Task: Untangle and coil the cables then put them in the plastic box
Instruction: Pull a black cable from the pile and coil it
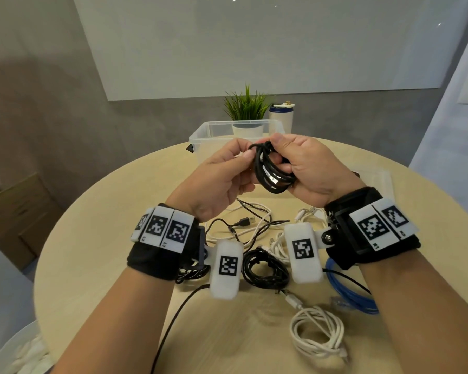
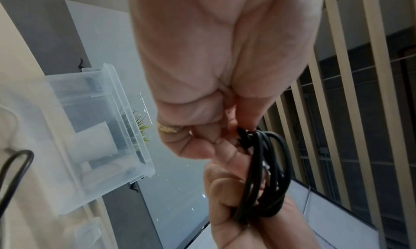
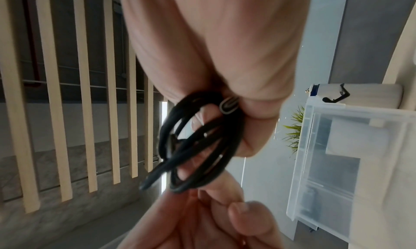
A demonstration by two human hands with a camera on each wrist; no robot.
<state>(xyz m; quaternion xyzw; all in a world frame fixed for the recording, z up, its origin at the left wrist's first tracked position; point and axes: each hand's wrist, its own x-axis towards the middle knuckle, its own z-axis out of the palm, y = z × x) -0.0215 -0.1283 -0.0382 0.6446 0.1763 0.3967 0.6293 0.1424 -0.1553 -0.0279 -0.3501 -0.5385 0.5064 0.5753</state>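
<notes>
Below both wrists, spread on the round table [image 1: 97, 238]: a white coil [image 1: 318, 333], a blue cable [image 1: 349, 290], a bundled black cable [image 1: 265, 268] and a loose white-and-black tangle [image 1: 243, 222]. All untouched, none boxed yet.

Up between the hands, clear of the table: a small black cable coil [image 1: 272, 171], several loops stacked, a metal plug tucked among them. Right hand [image 1: 305, 168] curled round the loops, fingers threaded through the ring, thumb over the top. Left hand [image 1: 222, 179] closed in a pinch on the cable end at the coil's upper edge, just beside the right thumb. Seemingly tucking or wrapping the tail to lock the loops.

Likely handling: light, limp, slightly springy; apt to fan open once grip loosens, and smooth enough to slide. Best held across the whole bundle where the tail crosses, all loops trapped together, never by one strand or by the plug.

Beyond the fingertips, well apart from the coil: clear plastic box [image 1: 200, 136], open-topped. Behind it, a potted plant [image 1: 247, 109] and a white container [image 1: 281, 117].
</notes>
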